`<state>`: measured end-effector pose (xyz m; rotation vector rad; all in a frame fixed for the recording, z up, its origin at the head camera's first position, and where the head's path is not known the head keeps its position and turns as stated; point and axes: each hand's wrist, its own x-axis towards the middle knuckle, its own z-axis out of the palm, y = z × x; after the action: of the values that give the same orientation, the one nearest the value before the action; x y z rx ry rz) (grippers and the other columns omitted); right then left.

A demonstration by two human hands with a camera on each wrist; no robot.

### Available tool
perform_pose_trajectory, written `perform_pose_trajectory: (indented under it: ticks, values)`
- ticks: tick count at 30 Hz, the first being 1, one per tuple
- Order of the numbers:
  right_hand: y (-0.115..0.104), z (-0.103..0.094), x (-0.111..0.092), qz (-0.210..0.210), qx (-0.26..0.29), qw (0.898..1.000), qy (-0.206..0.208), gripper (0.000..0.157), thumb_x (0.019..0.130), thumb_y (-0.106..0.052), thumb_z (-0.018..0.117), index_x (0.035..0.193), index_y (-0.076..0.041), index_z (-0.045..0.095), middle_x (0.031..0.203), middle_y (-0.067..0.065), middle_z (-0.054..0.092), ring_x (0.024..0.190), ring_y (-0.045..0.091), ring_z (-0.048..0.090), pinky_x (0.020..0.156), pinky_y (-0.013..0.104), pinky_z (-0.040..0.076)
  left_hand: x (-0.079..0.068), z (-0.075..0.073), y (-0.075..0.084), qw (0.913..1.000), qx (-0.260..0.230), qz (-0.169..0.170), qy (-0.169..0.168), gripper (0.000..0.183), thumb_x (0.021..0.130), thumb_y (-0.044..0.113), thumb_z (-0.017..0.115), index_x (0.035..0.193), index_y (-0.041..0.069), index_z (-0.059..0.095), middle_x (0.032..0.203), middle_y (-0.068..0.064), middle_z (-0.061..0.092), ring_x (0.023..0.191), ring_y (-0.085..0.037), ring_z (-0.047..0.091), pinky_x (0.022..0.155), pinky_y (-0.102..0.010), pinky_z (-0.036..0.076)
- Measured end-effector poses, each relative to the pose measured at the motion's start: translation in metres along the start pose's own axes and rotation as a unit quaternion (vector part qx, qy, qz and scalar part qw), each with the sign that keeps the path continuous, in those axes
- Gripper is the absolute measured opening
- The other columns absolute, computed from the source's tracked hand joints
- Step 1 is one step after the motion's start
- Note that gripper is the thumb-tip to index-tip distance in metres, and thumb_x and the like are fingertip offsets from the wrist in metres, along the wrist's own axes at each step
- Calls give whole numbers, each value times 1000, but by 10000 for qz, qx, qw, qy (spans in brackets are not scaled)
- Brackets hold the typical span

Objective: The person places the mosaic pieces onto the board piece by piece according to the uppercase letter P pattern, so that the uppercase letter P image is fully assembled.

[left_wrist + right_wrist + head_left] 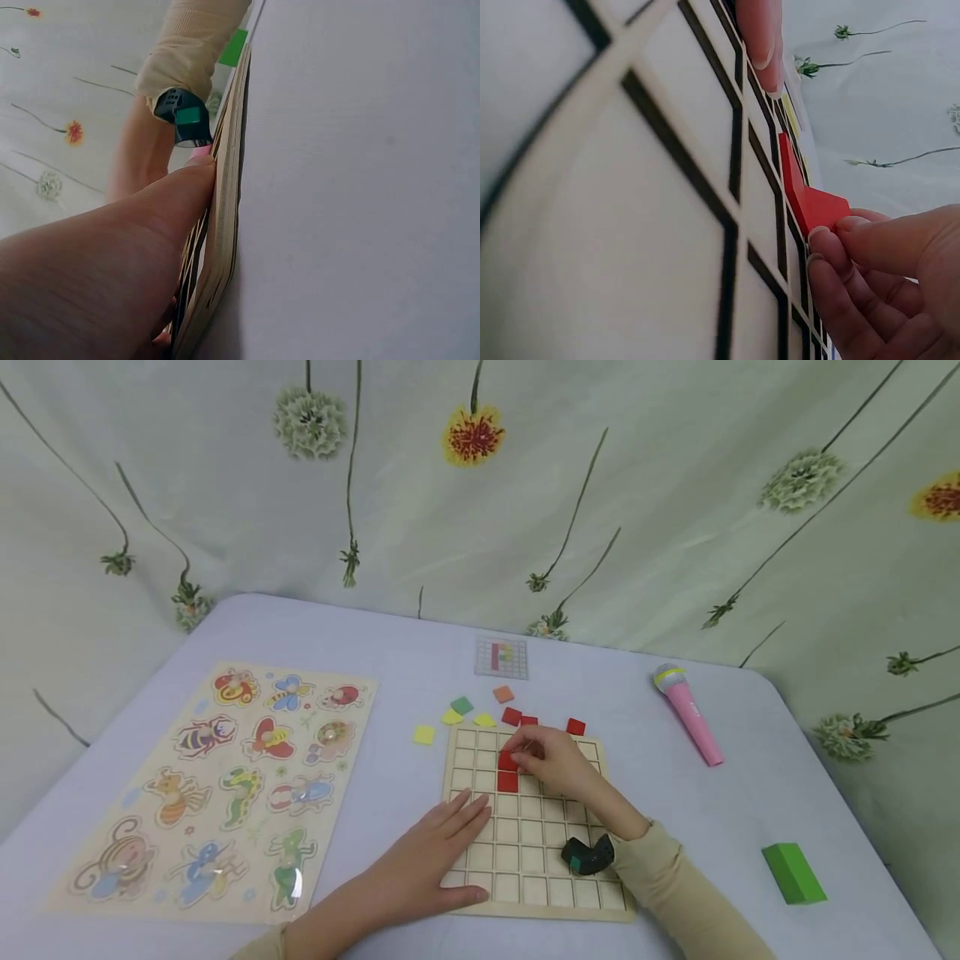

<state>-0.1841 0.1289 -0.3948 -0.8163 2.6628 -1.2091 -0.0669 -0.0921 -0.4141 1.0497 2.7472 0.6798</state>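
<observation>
A wooden grid board [555, 912] with square cells lies on the table. One red square tile [507, 782] sits in a cell in its upper left part. Just above that tile, my right hand [553, 762] pinches another red tile [826, 207] between thumb and fingers; in the right wrist view it is tilted, its lower edge at the seated tile. My left hand [420, 852] rests on the board's left side, fingers straight and spread. Its thumb [191, 184] lies along the board's near edge in the left wrist view.
Loose red [576, 727], yellow [423, 734], green [462, 705] and orange tiles [503, 694] lie beyond the board. Behind them is a small pattern card [502, 657]. An insect puzzle board [341, 777] lies left; a pink toy microphone [693, 722] and green block [793, 873] are right.
</observation>
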Motion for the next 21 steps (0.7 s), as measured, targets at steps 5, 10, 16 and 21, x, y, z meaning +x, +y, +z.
perform_pose_trajectory:
  ticks: [5, 10, 16, 21]
  values:
    - [-4, -1, 3, -406, -731, 9964, 142, 12, 84, -1, 67, 91, -10, 71, 84, -5, 59, 73, 11, 56, 66, 27, 48, 0, 0, -1, 10000, -4, 31, 64, 86, 85, 57, 57, 146, 4, 30, 153, -4, 18, 140, -23, 7, 109, -43, 15]
    - [-2, -10, 2, -374, -643, 9960, 495, 14, 85, -2, 67, 97, -6, 71, 89, 0, 60, 76, 14, 57, 66, 28, 49, 1, -1, 0, 9999, -30, 103, 115, 85, 85, 57, 57, 146, 3, 30, 153, -6, 19, 140, -24, 9, 108, -44, 17]
    - [25, -46, 5, 694, 536, 9897, 1133, 22, 92, -9, 60, 111, 0, 66, 100, 12, 61, 86, 23, 56, 66, 30, 47, 0, -1, 1, 10000, -100, -1, 8, 85, 85, 56, 58, 146, 4, 28, 154, -4, 16, 140, -23, 6, 109, -43, 15]
    - [45, -61, 0, 1705, 706, 9731, 1379, 27, 93, -11, 58, 117, 2, 62, 108, 17, 58, 92, 26, 52, 70, 30, 44, -1, -1, 0, 9999, -151, -19, -47, 86, 85, 57, 57, 147, 5, 28, 154, -3, 14, 140, -22, 5, 109, -43, 15]
